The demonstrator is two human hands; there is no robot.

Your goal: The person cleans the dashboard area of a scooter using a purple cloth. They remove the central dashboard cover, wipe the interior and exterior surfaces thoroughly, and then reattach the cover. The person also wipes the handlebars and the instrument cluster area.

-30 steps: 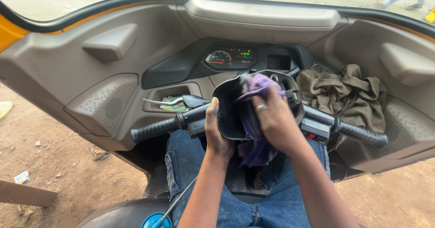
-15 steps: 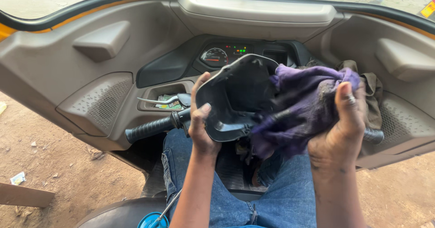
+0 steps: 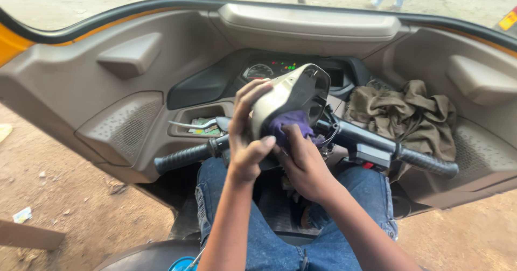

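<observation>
Two hands meet at the centre of the frame, over the handlebar of a small three-wheeled vehicle. In the head view, the left hand (image 3: 249, 136) is closed around the edge of a beige plastic cover (image 3: 291, 100), which sits tilted above the middle of the handlebar, with its dark inner side turned to the right. The right hand (image 3: 304, 160) is just below it, closed on a purple cloth (image 3: 288, 127) and pressing the cloth against the lower part of the cover. The cloth is mostly hidden between the hand and the cover, so how much of it touches the plastic is hard to say.

At the left of the frame, the black left grip (image 3: 183, 157) sticks out free; at the right, the right grip (image 3: 425, 163) does too. A crumpled brown rag (image 3: 401, 115) lies in the dashboard recess at the right, apart from both hands. The instrument cluster (image 3: 269, 69) shows behind the cover.

The step in hand looks like wiping the cover while the other hand steadies it. The next move probably calls for a firm hold by the left hand and for sliding the cloth along the part not yet reached.
</observation>
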